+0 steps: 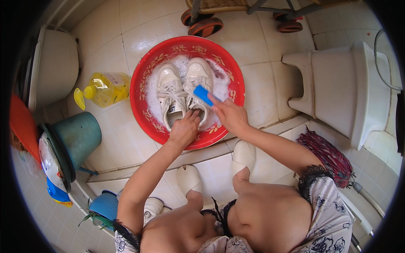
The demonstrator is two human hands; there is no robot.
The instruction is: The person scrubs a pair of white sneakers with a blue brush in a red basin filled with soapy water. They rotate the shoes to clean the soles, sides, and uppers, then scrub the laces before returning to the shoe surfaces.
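Two white lace-up sneakers stand side by side in a red basin (235, 88), toes pointing away from me, among white suds (152, 85). My left hand (185, 128) grips the heel opening of the right-hand sneaker (198, 71), its fingertips partly inside. The left-hand sneaker (169, 77) is beside it, close to that hand's thumb side or knuckles; the exact contact is hidden. In my right hand (232, 117) is a blue-backed brush (203, 95), held over the laces of the right-hand sneaker. The bristles are hidden beneath the blue back.
A yellow liquid soap bottle (109, 88) lies against the basin's left side. Further left is a teal bucket (77, 136). A white pedestal-like fixture (332, 91) stands on the right, near a dark red mop head (326, 158). Orange-rimmed wheels (205, 27) are beyond the basin. A low step edge (133, 169) runs before my feet.
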